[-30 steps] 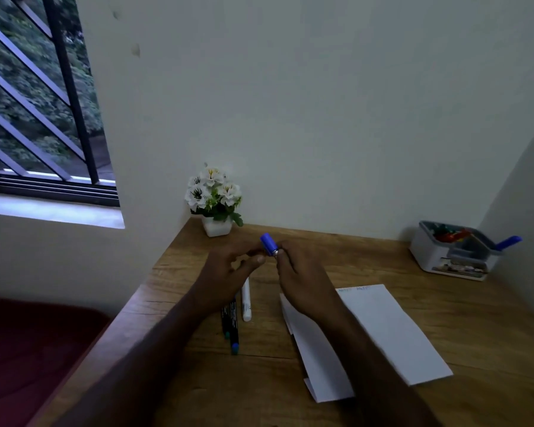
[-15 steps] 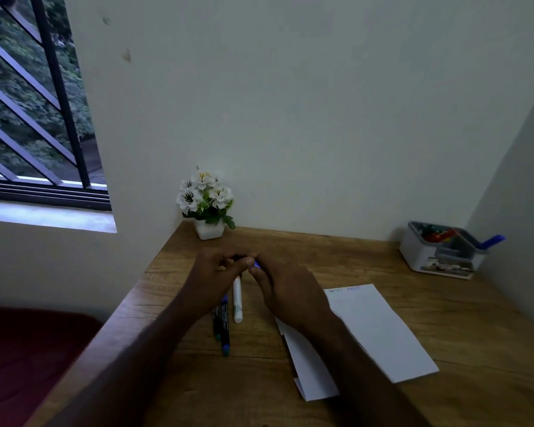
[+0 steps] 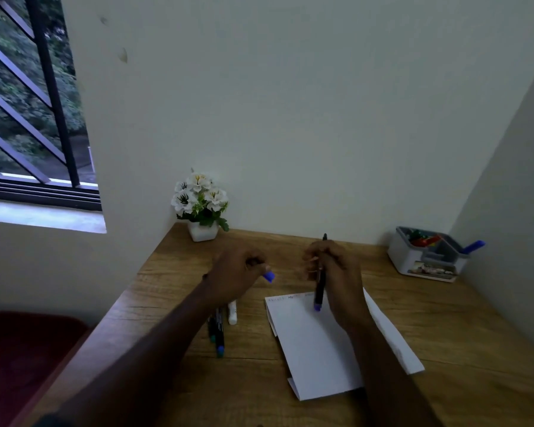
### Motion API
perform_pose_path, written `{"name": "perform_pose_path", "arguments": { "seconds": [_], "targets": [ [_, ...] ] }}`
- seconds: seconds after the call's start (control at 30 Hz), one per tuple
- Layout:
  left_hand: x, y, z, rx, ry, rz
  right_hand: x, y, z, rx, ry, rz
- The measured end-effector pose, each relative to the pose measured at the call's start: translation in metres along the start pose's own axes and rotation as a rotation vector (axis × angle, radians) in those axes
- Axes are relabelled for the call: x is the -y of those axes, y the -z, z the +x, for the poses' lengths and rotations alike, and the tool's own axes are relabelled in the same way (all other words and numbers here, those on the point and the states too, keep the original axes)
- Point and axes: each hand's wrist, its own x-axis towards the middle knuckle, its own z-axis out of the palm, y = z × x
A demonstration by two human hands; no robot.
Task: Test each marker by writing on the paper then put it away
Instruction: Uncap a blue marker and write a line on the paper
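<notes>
With the cap off and the pen not yet on the sheet, you are at the start of testing one marker. Your right hand grips the slim black marker with the blue end around its upper barrel, fingers curled round it. It stands nearly upright, its dark thin end pointing up towards the wall and its blue end hanging just above the top of the white folded sheet of paper. Your left hand is curled round the small blue plastic cap, which pokes out past the fingertips, a little left of the sheet.

By my reading the upper end is the writing tip, so the next move calls for turning the pen over in your fingers, bringing the tip down onto bare paper and drawing a short stroke; I cannot be sure which end writes. Keep the cap in hand for recapping.

Faint coloured marks run along the paper's top edge, too small to read. Other markers lie side by side on the wooden desk beneath your left forearm, one white-bodied. At the far right corner sits the grey plastic desk organiser, with a blue-capped pen leaning out of it; that is likely where tested markers go.
</notes>
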Motion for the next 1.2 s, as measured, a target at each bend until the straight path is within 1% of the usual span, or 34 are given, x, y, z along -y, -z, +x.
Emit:
{"name": "perform_pose_path", "arguments": {
  "seconds": [0.07, 0.13, 0.23, 0.33, 0.4, 0.47, 0.5, 0.57, 0.63, 0.7, 0.77, 0.8, 0.83, 0.9, 0.93, 0.97, 1.07, 1.13, 1.2],
  "targets": [
    [0.003, -0.012, 0.000, 0.068, 0.006, 0.094, 0.003, 0.000, 0.000, 0.063, -0.158, 0.343],
    [0.006, -0.015, 0.000, 0.119, 0.008, 0.203, 0.001, -0.001, 0.001, 0.162, -0.217, 0.501],
    [0.009, -0.012, -0.001, 0.140, -0.011, 0.351, -0.006, -0.008, 0.001, 0.249, -0.168, 0.546],
    [0.009, -0.009, -0.002, 0.180, -0.015, 0.415, -0.012, -0.016, 0.000, 0.294, -0.172, 0.607],
    [0.009, -0.010, -0.002, 0.162, -0.043, 0.396, -0.011, -0.018, -0.001, 0.294, -0.227, 0.662],
    [0.008, -0.012, -0.003, 0.153, -0.053, 0.382, -0.006, -0.022, -0.005, 0.269, -0.329, 0.682],
    [0.008, -0.011, -0.004, 0.165, -0.046, 0.380, -0.003, -0.024, -0.006, 0.245, -0.379, 0.642],
    [0.005, -0.008, -0.004, 0.225, -0.027, 0.394, 0.000, -0.027, -0.008, 0.186, -0.435, 0.454],
    [0.001, -0.005, -0.005, 0.295, -0.024, 0.450, 0.001, -0.030, -0.007, 0.148, -0.464, 0.263],
    [-0.002, -0.003, -0.007, 0.337, -0.024, 0.485, 0.002, -0.034, -0.008, 0.086, -0.457, 0.153],
    [-0.002, -0.004, -0.007, 0.338, -0.019, 0.493, -0.003, -0.031, -0.010, 0.032, -0.349, -0.045],
    [0.000, -0.004, -0.007, 0.336, -0.016, 0.500, -0.008, -0.027, -0.013, 0.037, -0.276, -0.174],
    [0.002, -0.004, -0.007, 0.334, -0.010, 0.504, -0.013, -0.020, -0.019, 0.064, -0.197, -0.311],
    [0.007, -0.005, -0.006, 0.336, 0.006, 0.493, -0.023, -0.008, -0.029, 0.188, -0.018, -0.501],
    [0.009, -0.005, -0.005, 0.339, 0.014, 0.489, -0.026, -0.003, -0.034, 0.235, 0.037, -0.536],
    [0.010, -0.005, -0.004, 0.343, 0.024, 0.488, -0.027, -0.001, -0.036, 0.246, 0.038, -0.540],
    [0.013, -0.005, -0.003, 0.346, 0.053, 0.469, -0.027, -0.001, -0.033, 0.230, -0.011, -0.528],
    [0.016, -0.004, -0.003, 0.343, 0.060, 0.453, -0.030, 0.002, -0.028, 0.249, 0.006, -0.622],
    [0.018, -0.004, -0.002, 0.353, 0.077, 0.410, -0.029, 0.000, -0.025, 0.240, 0.011, -0.644]
  ]
}}
